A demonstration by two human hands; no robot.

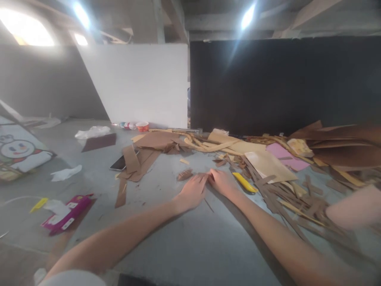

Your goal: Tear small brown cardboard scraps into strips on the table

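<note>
My left hand (193, 191) and my right hand (220, 182) meet near the middle of the grey table (190, 246). The fingers of both are closed around a small brown piece (205, 175), mostly hidden by them. Just left of my left fingertips lies a small ridged brown piece (185, 174). A yellow cutter (244, 182) rests to the right of my right hand. A thin sliver (209, 205) lies on the table below my hands.
Brown strips (268, 194) and sheets cover the right side. At left are a phone (120, 163) partly under brown pieces and a purple packet (70, 214). Another person's arm (355, 206) reaches in at far right. Dark and white panels stand behind.
</note>
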